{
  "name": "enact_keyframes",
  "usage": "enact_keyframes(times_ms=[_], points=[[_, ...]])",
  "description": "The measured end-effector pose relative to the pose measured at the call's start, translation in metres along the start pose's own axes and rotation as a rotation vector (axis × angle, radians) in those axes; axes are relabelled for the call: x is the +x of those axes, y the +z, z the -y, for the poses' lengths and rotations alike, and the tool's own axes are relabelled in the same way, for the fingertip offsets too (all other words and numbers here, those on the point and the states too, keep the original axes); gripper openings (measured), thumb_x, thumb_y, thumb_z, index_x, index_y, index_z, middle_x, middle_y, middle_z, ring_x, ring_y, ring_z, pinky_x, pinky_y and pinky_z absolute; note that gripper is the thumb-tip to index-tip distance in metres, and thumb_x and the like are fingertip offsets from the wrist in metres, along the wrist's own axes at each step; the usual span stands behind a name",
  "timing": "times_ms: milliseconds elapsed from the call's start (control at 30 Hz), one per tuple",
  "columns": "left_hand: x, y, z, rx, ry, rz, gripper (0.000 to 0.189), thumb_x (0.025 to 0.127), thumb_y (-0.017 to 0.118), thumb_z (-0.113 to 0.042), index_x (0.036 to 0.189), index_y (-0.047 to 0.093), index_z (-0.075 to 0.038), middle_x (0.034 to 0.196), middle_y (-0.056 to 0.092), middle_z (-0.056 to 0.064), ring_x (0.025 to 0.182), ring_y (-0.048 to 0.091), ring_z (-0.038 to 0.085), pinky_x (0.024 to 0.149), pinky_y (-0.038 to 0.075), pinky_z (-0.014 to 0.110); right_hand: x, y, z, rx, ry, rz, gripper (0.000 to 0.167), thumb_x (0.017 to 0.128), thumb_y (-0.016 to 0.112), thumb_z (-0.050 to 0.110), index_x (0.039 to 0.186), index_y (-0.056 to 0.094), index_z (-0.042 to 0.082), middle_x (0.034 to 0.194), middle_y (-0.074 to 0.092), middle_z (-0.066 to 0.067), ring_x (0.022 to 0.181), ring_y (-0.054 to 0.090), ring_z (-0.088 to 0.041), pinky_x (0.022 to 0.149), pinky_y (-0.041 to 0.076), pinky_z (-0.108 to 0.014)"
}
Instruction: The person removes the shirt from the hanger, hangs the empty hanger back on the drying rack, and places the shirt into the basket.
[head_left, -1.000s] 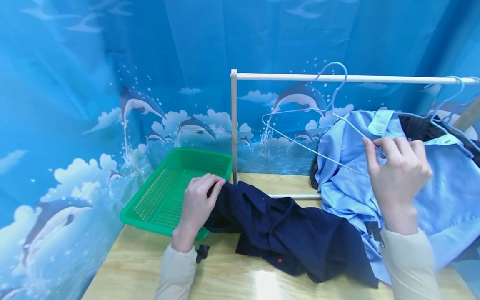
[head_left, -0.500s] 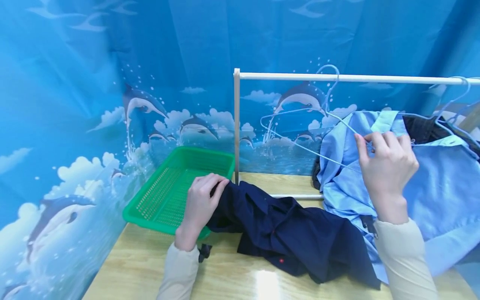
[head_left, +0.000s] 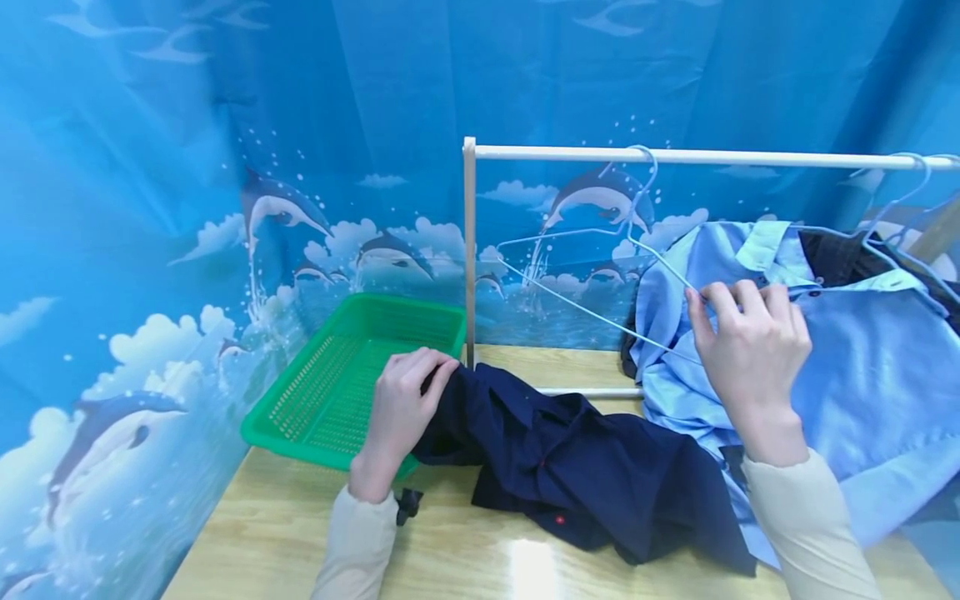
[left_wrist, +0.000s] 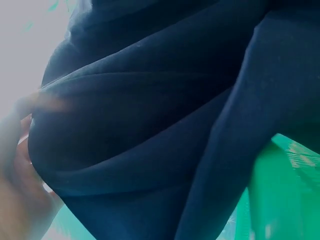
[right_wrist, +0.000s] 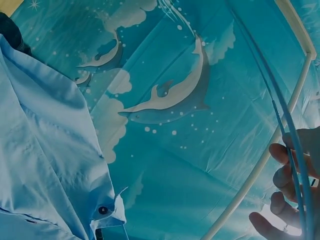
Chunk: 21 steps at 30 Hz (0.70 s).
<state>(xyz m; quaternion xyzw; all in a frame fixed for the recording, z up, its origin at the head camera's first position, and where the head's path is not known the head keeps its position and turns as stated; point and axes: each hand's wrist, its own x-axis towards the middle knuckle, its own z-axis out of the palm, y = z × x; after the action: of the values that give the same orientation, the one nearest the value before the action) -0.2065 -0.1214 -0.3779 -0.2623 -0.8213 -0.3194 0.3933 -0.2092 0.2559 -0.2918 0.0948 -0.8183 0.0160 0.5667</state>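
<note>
In the head view, my left hand (head_left: 401, 400) pinches one end of a navy garment (head_left: 600, 462) with red specks, raised beside the basket; the rest lies crumpled on the table. The left wrist view is mostly filled by its dark folds (left_wrist: 135, 115), with part of the hand at the left edge. My right hand (head_left: 753, 358) pinches one sloping arm of a light blue wire hanger (head_left: 654, 169), which carries no clothing. Its hook overlaps the white rail (head_left: 555, 153) in this view. Fingers curl around the hanger wire (right_wrist: 300, 165) in the right wrist view.
Light blue shirts (head_left: 892, 367) hang on hangers at the right, with dark clothing behind them. A green slotted basket (head_left: 281, 446) stands left of the rack's upright (head_left: 470, 250). A dolphin-print curtain (head_left: 360, 100) backs the wooden table (head_left: 255, 517).
My right hand and the hanger have moved left; the hook has come down from above the rail to its level. The left hand and navy garment have hardly moved.
</note>
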Motion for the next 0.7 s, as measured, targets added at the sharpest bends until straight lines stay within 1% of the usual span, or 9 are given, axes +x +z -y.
enact_keyframes(times_ms=[200,367,467,567,700], points=[[0.001,0.004,-0.004,0.009,0.014,0.003,0.009,0.098,0.069,-0.016,0.093,0.074,-0.010,0.086,0.072,0.002,0.078,0.069,0.020,0.081,0.053,0.042,-0.003,-0.003,0.001,0.021,0.026,0.011,0.030,0.101,0.062,0.024,0.100,0.071,-0.005,0.089,0.066,-0.027,0.080,0.055,-0.046,0.063,0.048,-0.057],[0.002,0.015,-0.012,0.016,0.023,-0.010,0.010,0.098,0.070,-0.017,0.093,0.074,-0.010,0.087,0.073,0.002,0.078,0.070,0.020,0.079,0.054,0.041,-0.007,-0.008,0.000,0.044,0.055,0.019,0.029,0.101,0.062,0.022,0.103,0.071,-0.005,0.088,0.064,-0.026,0.079,0.054,-0.045,0.065,0.049,-0.058],[0.001,0.021,-0.017,0.025,0.032,-0.007,0.011,0.098,0.069,-0.019,0.093,0.074,-0.010,0.087,0.073,0.002,0.079,0.071,0.019,0.079,0.054,0.040,-0.010,-0.012,0.000,0.063,0.060,0.012,0.028,0.100,0.063,0.022,0.104,0.073,-0.004,0.087,0.063,-0.024,0.077,0.054,-0.044,0.064,0.047,-0.057],[-0.001,0.024,-0.021,0.035,0.035,0.010,0.012,0.099,0.069,-0.020,0.094,0.074,-0.011,0.088,0.073,0.001,0.079,0.070,0.018,0.080,0.054,0.039,-0.012,-0.016,0.001,0.074,0.053,-0.017,0.027,0.101,0.063,0.022,0.105,0.074,-0.002,0.086,0.063,-0.024,0.075,0.053,-0.044,0.061,0.046,-0.055],[-0.002,0.027,-0.024,0.037,0.031,0.028,0.012,0.099,0.069,-0.020,0.093,0.074,-0.012,0.088,0.072,0.001,0.079,0.069,0.018,0.080,0.054,0.039,-0.014,-0.021,0.006,0.082,0.040,-0.114,0.023,0.099,0.065,0.022,0.106,0.076,0.002,0.088,0.065,-0.023,0.075,0.055,-0.045,0.059,0.044,-0.055]])
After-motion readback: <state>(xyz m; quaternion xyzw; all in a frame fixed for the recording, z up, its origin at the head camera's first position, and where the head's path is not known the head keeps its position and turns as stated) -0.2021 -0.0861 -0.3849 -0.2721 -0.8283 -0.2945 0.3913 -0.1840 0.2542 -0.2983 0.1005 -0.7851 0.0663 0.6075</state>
